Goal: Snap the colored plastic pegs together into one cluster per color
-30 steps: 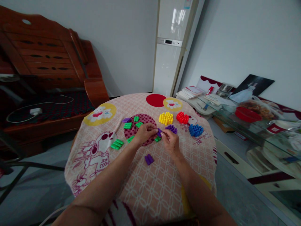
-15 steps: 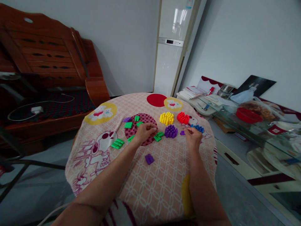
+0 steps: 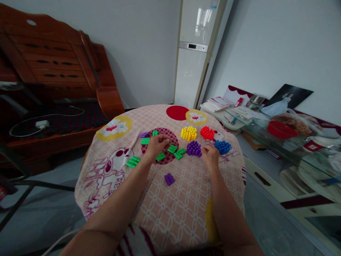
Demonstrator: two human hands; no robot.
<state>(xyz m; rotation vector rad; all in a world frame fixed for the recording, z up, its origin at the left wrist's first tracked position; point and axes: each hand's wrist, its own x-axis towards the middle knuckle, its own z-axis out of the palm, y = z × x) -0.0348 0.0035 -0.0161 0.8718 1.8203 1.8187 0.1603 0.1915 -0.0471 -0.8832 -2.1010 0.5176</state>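
Observation:
My left hand is over the left part of the dark red checked circle, fingers bent and tips drawn together; whatever they hold, if anything, is too small to make out. Around it lie several green plastic pieces, joined side by side. At the right edge of an upright purple cluster, my right hand is closed in a pinch on a small purple piece, mostly hidden by the fingers. Another purple piece lies nearer me, and one more purple piece is at the far left.
Yellow, red and blue clusters of pegs stand behind and right of the purple one. A patterned cloth covers the round table. On the right is a glass shelf holding a red bowl; a wooden bench stands left.
My right hand moved right with a purple piece, then back left to the purple cluster. My left hand shifted left, uncovering more green pieces.

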